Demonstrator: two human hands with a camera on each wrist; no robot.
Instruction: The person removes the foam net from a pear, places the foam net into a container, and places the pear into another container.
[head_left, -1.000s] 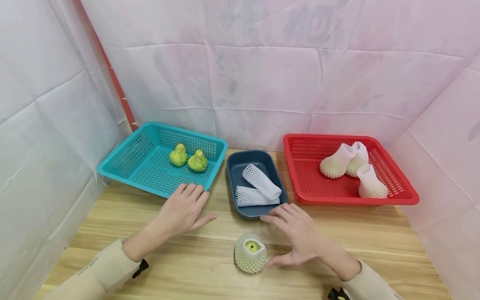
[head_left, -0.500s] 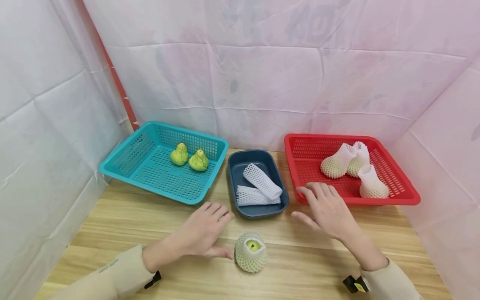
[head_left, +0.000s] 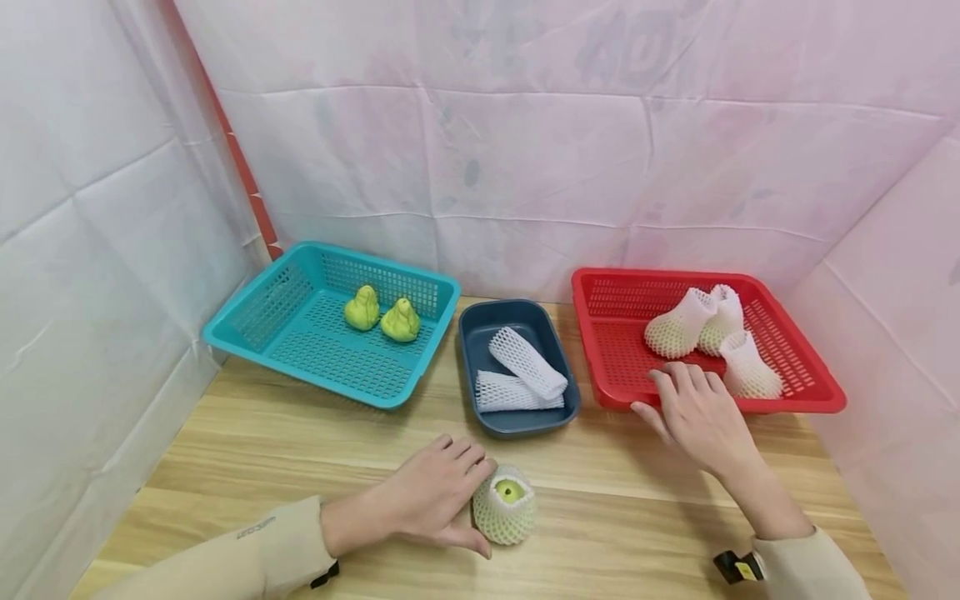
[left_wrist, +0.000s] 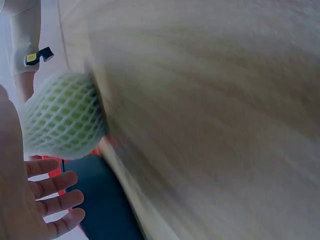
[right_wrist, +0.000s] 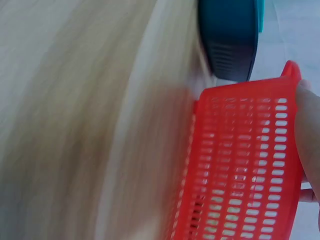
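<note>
On the table in front stands a green fruit in a white foam net sleeve (head_left: 504, 515), its top showing through the sleeve's mouth. My left hand (head_left: 442, 496) is at its left side, thumb spread from the fingers, fingertips right at the net. In the left wrist view the fingers (left_wrist: 59, 202) reach out straight past the netted fruit (left_wrist: 67, 117). My right hand (head_left: 701, 417) is over the front rim of the red basket (head_left: 615, 392), fingers reaching above the inside and thumb in front. The right wrist view has it along the basket's rim (right_wrist: 240, 150), mostly cut off.
Several net-wrapped fruits (head_left: 675, 329) lie in the red basket. A dark blue tray (head_left: 517, 425) in the middle holds two foam net sleeves (head_left: 525, 358). The teal basket (head_left: 300, 367) at left has two yellow-green, pear-shaped fruits (head_left: 401, 321). Fabric walls (head_left: 525, 167) stand behind and beside.
My left hand has come from the teal basket's front edge, rightward and nearer, to the wrapped fruit. My right hand has left that fruit and moved right and away to the red basket's front rim.
</note>
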